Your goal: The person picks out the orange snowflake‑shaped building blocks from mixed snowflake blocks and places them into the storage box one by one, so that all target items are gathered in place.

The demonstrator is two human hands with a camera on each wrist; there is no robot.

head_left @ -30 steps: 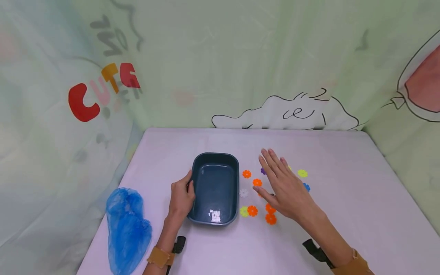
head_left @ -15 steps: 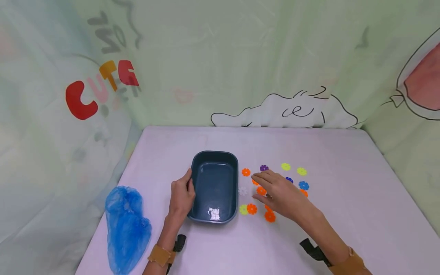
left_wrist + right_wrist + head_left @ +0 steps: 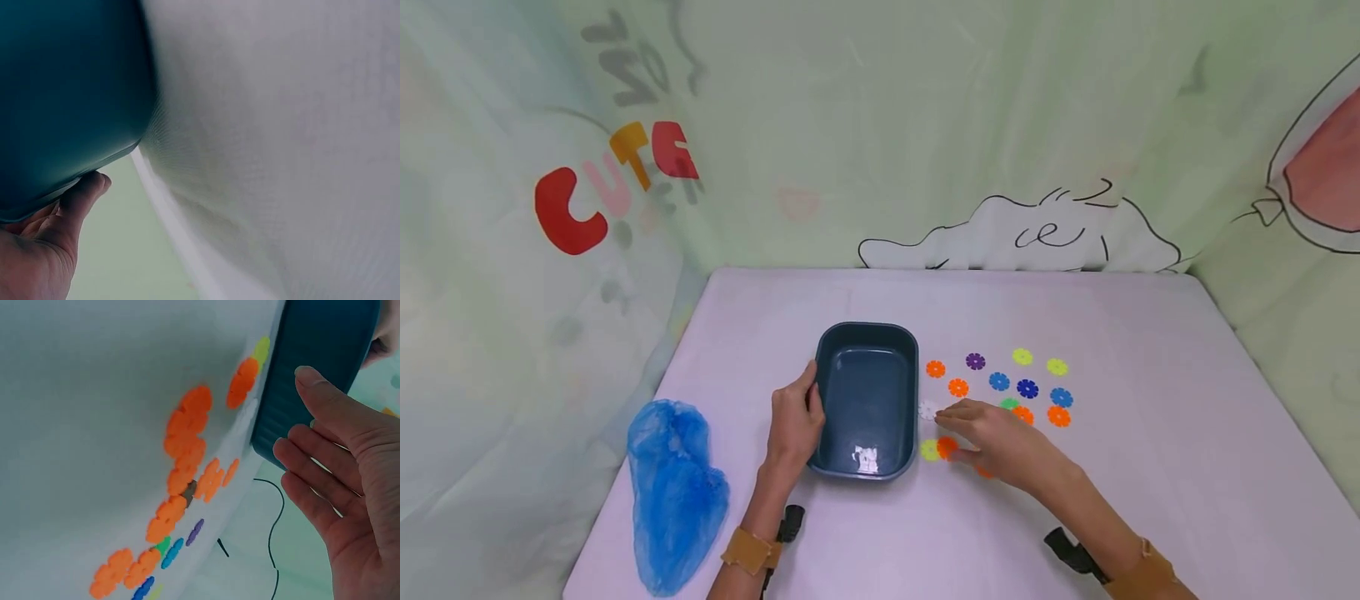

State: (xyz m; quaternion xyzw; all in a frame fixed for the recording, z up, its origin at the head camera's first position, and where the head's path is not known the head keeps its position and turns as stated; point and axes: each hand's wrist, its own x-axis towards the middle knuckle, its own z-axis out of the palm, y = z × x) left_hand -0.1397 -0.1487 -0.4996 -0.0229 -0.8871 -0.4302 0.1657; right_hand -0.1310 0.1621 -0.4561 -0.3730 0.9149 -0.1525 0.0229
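My left hand (image 3: pixel 795 421) grips the left rim of a dark blue rectangular plastic basin (image 3: pixel 868 400), thumb on the near side. In the left wrist view the thumb (image 3: pixel 87 190) lies along the basin's edge. My right hand (image 3: pixel 1011 437) is low over several flower-shaped plastic discs, right of the basin. Its fingertips overlap a white disc (image 3: pixel 927 410), and its thumb is close by an orange disc (image 3: pixel 947 448). The right wrist view shows this hand with loosely bent fingers, thumb apart, nothing between them. Some discs under the palm are hidden.
More discs lie spread right of the basin, among them a purple one (image 3: pixel 975 361), a dark blue one (image 3: pixel 1027 388) and a yellow-green one (image 3: pixel 1057 367). A crumpled blue plastic bag (image 3: pixel 677 500) lies at the table's left edge. Printed cloth hangs behind the white table (image 3: pixel 1150 350).
My right hand has come down and nearer, from raised with straight fingers to low over the discs with bent fingers. The left hand keeps its grip on the basin.
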